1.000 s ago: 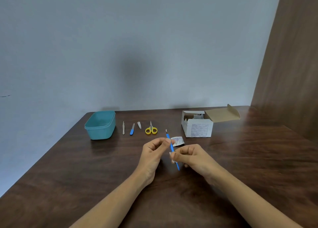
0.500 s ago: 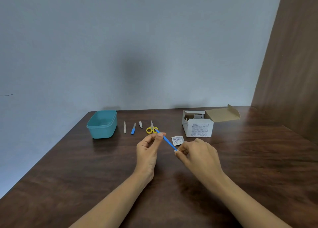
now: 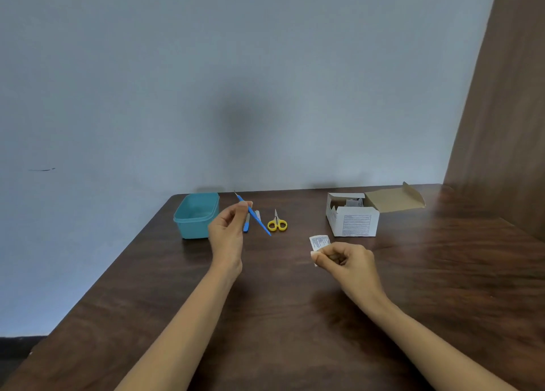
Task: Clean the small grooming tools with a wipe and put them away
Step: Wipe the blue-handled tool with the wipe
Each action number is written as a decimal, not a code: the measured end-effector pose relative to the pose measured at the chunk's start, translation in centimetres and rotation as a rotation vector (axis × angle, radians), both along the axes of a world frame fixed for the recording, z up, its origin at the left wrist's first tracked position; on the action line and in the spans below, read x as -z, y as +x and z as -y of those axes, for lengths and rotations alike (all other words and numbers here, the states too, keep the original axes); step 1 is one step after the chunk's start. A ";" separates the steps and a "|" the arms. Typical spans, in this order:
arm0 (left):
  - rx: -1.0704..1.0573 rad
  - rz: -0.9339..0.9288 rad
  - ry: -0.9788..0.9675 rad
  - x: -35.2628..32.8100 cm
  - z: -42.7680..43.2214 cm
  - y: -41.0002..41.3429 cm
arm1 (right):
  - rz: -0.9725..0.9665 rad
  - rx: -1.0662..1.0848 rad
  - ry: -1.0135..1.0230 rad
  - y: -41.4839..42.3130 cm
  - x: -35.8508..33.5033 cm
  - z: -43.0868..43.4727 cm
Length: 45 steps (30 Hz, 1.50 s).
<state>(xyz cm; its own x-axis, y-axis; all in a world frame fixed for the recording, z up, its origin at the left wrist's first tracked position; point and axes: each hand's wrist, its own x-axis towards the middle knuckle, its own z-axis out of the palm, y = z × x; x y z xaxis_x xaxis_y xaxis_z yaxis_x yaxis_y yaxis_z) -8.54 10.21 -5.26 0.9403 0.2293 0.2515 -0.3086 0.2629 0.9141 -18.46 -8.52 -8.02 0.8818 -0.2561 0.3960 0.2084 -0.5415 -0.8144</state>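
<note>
The tub (image 3: 196, 215) is teal. Just right of it the slim tool (image 3: 256, 221) is bright blue, and the scissors (image 3: 277, 225) have yellow handles. Further right of the tub, the sachet (image 3: 319, 241) is white with bluish print and the wipe (image 3: 314, 262) is white. The box (image 3: 352, 222) is white with black lines. The tabletop (image 3: 280, 317) is dark brown woodgrain.

A person's left hand (image 3: 225, 234) pinches a thin blue tool (image 3: 257, 219), held aslant above a dark wooden table (image 3: 265, 317) just right of a teal container (image 3: 196, 218). The right hand (image 3: 348, 261) pinches a small white wipe (image 3: 313, 254) beside a printed sachet (image 3: 319, 241). Yellow scissors (image 3: 277, 224) and another blue-handled tool (image 3: 246, 227) lie between the container and an open white box (image 3: 354, 224).
</note>
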 end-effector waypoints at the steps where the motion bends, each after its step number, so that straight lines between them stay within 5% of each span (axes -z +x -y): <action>1: -0.027 -0.002 0.032 -0.3 -0.8 0.6 | 0.004 -0.024 0.037 0.1 0.1 -0.3; 12: -0.327 0.016 0.654 -4.6 -8.5 7.8 | -0.047 -0.176 0.055 4.9 0.5 -4.2; 19: -0.427 -0.013 0.888 -4.9 -10.1 12.4 | -0.035 -0.176 0.066 8.6 1.1 -6.2; 32: -0.317 -0.310 1.694 -1.9 -7.9 16.2 | -0.123 -0.198 0.156 9.3 1.4 -5.7; 45: -0.299 -0.301 1.885 -1.9 -7.2 16.4 | -0.139 -0.206 0.173 9.6 1.6 -5.7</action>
<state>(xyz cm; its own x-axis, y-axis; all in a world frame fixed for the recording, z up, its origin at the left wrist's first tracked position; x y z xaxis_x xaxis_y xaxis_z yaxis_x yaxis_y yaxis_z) 7.81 17.36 -3.37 0.9810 0.0345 0.1909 0.0474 -0.9969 -0.0633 -8.84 -2.85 -9.60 0.9649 -0.1194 0.2340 0.1795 -0.3505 -0.9192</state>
